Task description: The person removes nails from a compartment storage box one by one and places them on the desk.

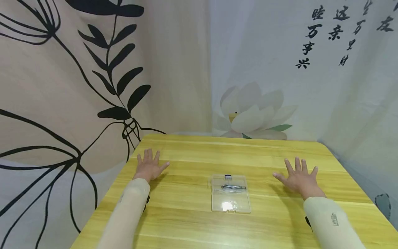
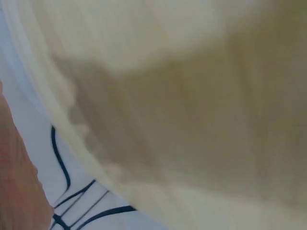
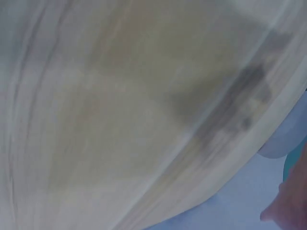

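Observation:
A clear plastic case point(image 1: 230, 200) lies on the wooden table between the two hands. Several silver screws or nails point(image 1: 233, 187) are grouped in its upper half; they are too small to tell which. A small dark-and-white piece point(image 1: 228, 176) sits at the case's far edge. To the left of the case, my left hand point(image 1: 148, 168) is spread over the table, fingers straight and holding nothing. On the other side, my right hand point(image 1: 300, 178) is likewise spread and holds nothing. Each wrist view shows only part of its hand, above a shadow on the wood.
The yellow wood-grain table point(image 1: 186, 228) has rounded far corners. Behind it hangs a light curtain point(image 1: 180, 69) with dark plant prints, a lotus flower and written characters. Both forearms wear pale sleeves point(image 1: 127, 211).

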`<state>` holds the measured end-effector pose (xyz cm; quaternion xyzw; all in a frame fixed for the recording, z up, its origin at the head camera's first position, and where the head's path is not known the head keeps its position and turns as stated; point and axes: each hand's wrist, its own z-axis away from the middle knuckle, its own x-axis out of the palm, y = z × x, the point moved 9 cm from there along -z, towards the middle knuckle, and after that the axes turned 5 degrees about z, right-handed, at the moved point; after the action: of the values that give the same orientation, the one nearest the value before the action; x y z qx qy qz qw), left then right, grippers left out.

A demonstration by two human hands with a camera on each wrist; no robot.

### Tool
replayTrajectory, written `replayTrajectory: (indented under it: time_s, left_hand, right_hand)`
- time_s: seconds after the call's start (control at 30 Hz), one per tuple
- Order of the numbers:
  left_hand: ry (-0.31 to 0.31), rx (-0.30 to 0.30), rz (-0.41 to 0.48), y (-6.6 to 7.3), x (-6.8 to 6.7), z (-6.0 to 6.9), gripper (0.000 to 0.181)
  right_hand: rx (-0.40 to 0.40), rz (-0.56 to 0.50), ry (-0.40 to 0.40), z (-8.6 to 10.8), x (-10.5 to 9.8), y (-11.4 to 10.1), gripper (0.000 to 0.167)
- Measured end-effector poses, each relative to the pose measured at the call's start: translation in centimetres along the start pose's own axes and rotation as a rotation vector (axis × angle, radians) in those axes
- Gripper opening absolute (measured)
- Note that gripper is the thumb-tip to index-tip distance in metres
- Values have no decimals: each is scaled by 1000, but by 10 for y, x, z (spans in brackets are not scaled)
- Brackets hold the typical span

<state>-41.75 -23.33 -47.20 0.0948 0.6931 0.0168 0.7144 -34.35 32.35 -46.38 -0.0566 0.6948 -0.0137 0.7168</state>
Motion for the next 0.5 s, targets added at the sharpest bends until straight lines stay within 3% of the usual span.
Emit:
replayTrajectory:
  time_s: [0.5]
  left_hand:
    - [-10, 36, -10, 20, -5, 0, 87]
  right_hand:
    - [-58, 6, 37, 1, -6, -16, 93]
